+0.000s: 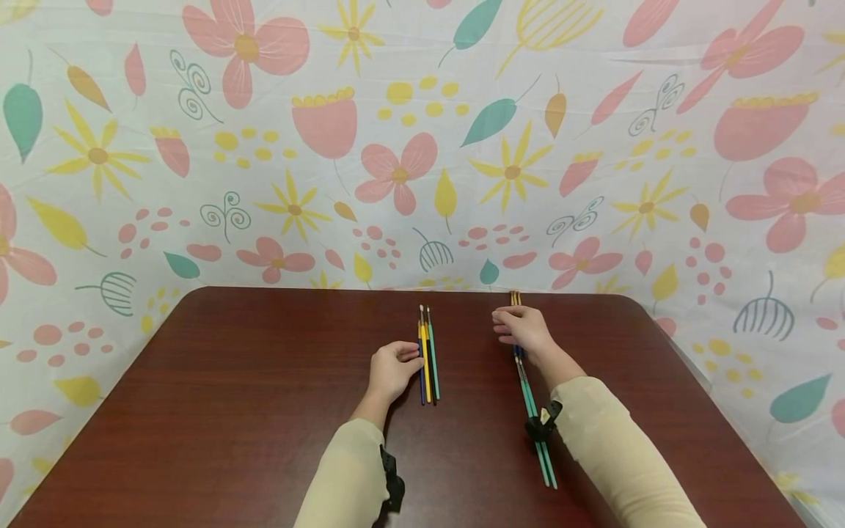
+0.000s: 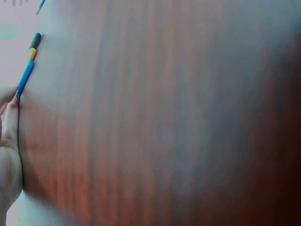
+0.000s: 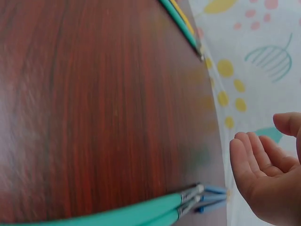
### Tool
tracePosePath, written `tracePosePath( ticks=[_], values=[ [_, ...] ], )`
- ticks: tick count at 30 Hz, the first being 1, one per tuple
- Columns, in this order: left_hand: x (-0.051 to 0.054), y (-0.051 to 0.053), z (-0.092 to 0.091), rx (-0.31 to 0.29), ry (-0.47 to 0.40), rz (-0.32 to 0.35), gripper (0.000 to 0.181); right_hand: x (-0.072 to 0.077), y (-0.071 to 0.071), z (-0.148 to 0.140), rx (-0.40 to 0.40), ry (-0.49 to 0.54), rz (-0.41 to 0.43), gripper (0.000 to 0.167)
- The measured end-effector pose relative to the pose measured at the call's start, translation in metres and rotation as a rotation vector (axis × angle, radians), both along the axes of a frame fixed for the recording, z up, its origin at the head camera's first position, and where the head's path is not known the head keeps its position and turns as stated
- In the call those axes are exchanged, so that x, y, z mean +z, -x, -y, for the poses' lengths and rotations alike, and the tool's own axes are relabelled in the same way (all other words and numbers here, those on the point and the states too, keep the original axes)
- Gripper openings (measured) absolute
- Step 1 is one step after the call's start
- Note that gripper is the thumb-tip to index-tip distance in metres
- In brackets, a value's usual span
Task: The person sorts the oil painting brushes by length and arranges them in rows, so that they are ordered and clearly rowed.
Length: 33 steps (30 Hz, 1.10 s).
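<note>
The paintbrushes (image 1: 425,370) are probably light, stiff and quick to roll, best pinched mid-handle; whether the left hand (image 1: 391,372) grips, I cannot tell, and the right hand (image 1: 524,330) is relaxed, empty.

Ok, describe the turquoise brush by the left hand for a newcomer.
On the dark table, find the brush group at the left hand. In the head view, the turquoise brush lies rightmost, the only turquoise one there.

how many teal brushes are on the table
3. One teal brush is at the right of the bunch beside the left hand; two more teal brushes lie side by side left of the right sleeve. Another could be hidden in the bunch.
</note>
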State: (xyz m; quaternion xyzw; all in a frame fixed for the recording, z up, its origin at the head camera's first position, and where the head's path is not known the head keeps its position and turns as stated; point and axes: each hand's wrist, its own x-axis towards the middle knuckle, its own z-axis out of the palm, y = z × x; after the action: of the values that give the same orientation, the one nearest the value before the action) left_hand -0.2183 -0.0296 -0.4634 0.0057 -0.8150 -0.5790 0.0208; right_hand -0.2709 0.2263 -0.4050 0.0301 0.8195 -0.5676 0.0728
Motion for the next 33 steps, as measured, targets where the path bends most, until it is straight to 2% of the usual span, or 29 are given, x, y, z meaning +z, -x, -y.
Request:
tracePosePath(
  ticks=[10, 20, 33],
  values=[
    [-0.001, -0.001, 0.0, -0.009, -0.016, 0.004, 0.026, -0.001, -0.006, 0.025, 0.049, 0.021, 0.036, 0.047],
    [0.001, -0.002, 0.001, -0.014, -0.027, -0.006, 0.025, -0.006, -0.009, 0.047, 0.049, 0.049, 0.076, 0.045],
    [0.002, -0.001, 0.001, -0.012, -0.018, 0.004, 0.026, -0.016, -0.012, 0.07, 0.065, 0.148, 0.141, 0.045]
  ],
)
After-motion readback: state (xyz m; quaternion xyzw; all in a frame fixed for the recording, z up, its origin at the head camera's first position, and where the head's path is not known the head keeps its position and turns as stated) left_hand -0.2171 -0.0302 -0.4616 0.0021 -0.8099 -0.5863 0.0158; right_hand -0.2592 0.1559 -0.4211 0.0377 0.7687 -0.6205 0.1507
